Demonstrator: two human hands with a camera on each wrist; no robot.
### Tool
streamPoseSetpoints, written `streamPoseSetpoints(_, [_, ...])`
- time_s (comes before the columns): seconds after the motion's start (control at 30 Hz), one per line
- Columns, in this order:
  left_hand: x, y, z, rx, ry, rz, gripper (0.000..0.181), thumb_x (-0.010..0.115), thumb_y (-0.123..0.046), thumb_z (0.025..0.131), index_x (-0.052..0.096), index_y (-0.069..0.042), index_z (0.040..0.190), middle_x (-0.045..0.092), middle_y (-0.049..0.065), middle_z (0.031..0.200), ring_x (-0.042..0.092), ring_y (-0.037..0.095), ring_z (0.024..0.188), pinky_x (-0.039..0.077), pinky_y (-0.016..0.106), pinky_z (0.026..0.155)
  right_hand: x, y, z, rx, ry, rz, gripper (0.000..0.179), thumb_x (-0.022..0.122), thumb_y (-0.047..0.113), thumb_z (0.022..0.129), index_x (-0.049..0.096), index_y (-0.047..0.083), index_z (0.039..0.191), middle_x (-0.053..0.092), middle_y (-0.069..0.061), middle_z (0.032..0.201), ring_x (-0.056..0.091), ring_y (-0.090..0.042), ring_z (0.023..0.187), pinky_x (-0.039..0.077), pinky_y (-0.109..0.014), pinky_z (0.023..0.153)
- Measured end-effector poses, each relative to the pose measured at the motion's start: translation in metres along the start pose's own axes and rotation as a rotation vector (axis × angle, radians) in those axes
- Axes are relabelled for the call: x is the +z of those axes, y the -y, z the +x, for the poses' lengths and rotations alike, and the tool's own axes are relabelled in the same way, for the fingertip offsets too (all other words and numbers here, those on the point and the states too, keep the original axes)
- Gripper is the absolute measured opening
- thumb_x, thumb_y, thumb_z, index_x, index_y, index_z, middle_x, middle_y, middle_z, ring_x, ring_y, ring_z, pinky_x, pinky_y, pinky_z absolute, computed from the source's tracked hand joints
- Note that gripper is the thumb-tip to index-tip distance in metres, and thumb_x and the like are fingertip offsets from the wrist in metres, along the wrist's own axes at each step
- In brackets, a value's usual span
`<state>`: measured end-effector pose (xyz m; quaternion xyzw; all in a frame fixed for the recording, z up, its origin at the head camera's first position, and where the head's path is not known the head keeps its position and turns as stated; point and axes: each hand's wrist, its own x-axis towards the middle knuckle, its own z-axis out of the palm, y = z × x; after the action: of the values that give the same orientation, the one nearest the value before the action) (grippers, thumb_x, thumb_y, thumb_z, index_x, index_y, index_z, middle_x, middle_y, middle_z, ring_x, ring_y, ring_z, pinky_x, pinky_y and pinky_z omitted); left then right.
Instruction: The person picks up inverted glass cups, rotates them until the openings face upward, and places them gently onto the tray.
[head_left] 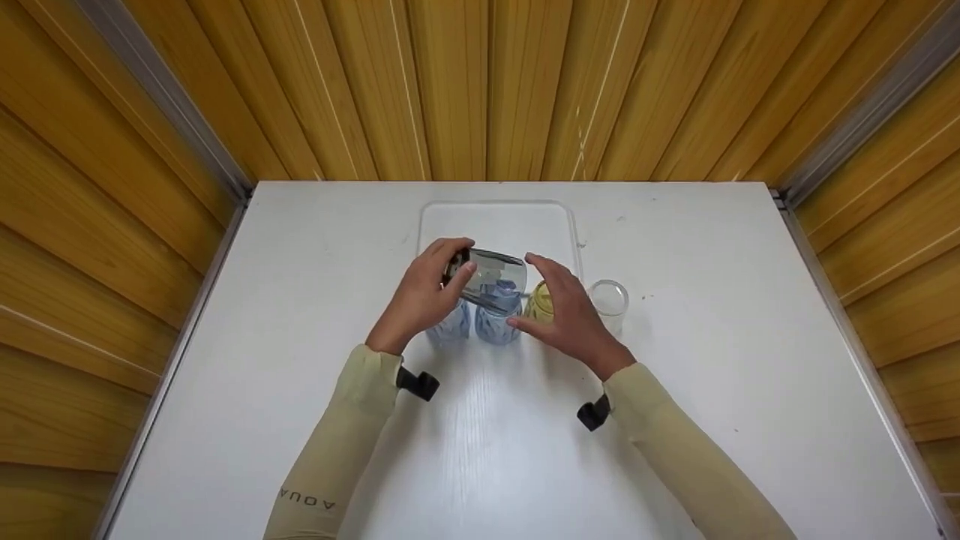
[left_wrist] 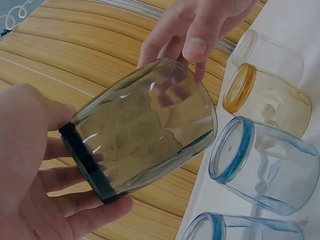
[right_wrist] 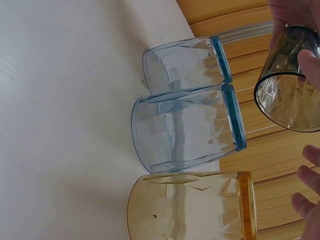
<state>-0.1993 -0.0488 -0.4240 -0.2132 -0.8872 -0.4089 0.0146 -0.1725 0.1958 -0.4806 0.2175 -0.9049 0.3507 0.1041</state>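
Note:
My left hand (head_left: 424, 292) grips a smoky grey glass tumbler (left_wrist: 145, 130) around its thick dark base. The tumbler is tilted on its side above the row of glasses, its mouth toward my right hand (head_left: 566, 311). That hand has its thumb and fingers spread near the mouth; the right wrist view shows fingers (right_wrist: 305, 200) apart from the rim. Below stand two blue glasses (right_wrist: 185, 130), (right_wrist: 187, 65), upside down side by side. Next to them is an upside-down yellow glass (left_wrist: 270, 100), partly hidden by my right hand in the head view.
A clear glass (head_left: 608, 300) stands at the right end of the row. Behind the glasses, a pale tray (head_left: 499, 202) with a raised rim lies on the white table (head_left: 322, 225). Wood-panelled walls (head_left: 487, 90) enclose the table's back and sides.

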Motion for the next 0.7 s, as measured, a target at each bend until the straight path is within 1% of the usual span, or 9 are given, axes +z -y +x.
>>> streamPoseSetpoints(0.27, [-0.0006, 0.0020, -0.0004, -0.017, 0.030, -0.057, 0.044, 0.045, -0.037, 0.102, 0.048, -0.016, 0.140, 0.054, 0.002, 0.134, 0.055, 0.018, 0.117, 0.053, 0.038, 0.095, 0.0015, 0.0041, 0.0025, 0.015, 0.018, 0.001, 0.093, 0.072, 0.056, 0.079, 0.025, 0.021, 0.152, 0.037, -0.001, 0.153, 0.035, -0.020, 0.142, 0.031, -0.049, 0.115])
streamPoseSetpoints(0.37, [0.0000, 0.0031, 0.0006, -0.017, 0.040, -0.063, 0.045, 0.043, -0.039, 0.102, 0.047, -0.017, 0.141, 0.054, 0.001, 0.134, 0.055, 0.016, 0.117, 0.053, 0.037, 0.096, 0.0013, 0.0053, 0.0031, 0.017, 0.014, -0.001, 0.094, 0.072, 0.055, 0.079, 0.025, 0.021, 0.152, 0.037, -0.001, 0.153, 0.036, -0.021, 0.141, 0.032, -0.049, 0.115])
streamPoseSetpoints(0.47, [0.0005, 0.0041, 0.0012, -0.026, 0.056, -0.077, 0.046, 0.041, -0.041, 0.102, 0.046, -0.018, 0.142, 0.052, 0.001, 0.137, 0.053, 0.015, 0.120, 0.052, 0.038, 0.098, 0.0015, 0.0064, 0.0039, 0.020, 0.012, 0.000, 0.094, 0.072, 0.056, 0.078, 0.024, 0.022, 0.152, 0.037, -0.001, 0.153, 0.037, -0.020, 0.140, 0.033, -0.049, 0.114])
streamPoseSetpoints(0.7, [0.0019, 0.0068, 0.0011, -0.031, 0.085, -0.114, 0.047, 0.038, -0.041, 0.103, 0.044, -0.019, 0.144, 0.050, 0.001, 0.141, 0.051, 0.017, 0.127, 0.050, 0.041, 0.101, 0.0022, 0.0082, 0.0043, 0.022, 0.013, 0.005, 0.091, 0.072, 0.056, 0.079, 0.026, 0.023, 0.152, 0.040, 0.001, 0.151, 0.038, -0.019, 0.139, 0.033, -0.049, 0.114])
